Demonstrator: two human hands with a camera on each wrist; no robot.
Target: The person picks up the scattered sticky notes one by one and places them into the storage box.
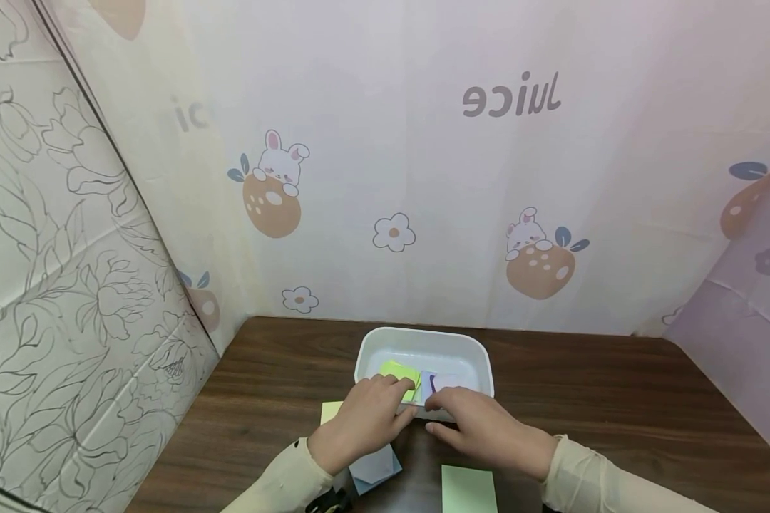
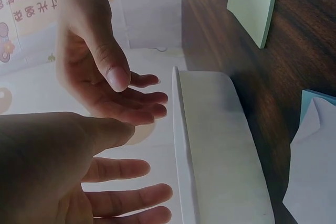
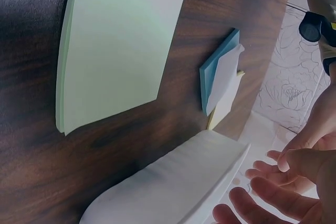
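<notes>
Both hands hover over the near rim of the white tub [image 1: 385, 340]: left hand [image 1: 362, 422] and right hand [image 1: 481, 427], fingers loose and empty. Folded green paper [image 1: 399, 373] and purple paper [image 1: 439, 381] lie inside. Seemingly between folds; next likely means taking a sheet from the green pad [image 1: 467, 489].

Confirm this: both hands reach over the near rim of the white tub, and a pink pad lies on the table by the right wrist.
Not quite: the pad by the right wrist is pale green, not pink, as the head and right wrist views show. The rest holds: the left hand and right hand reach over the near rim of the white tub.
</notes>
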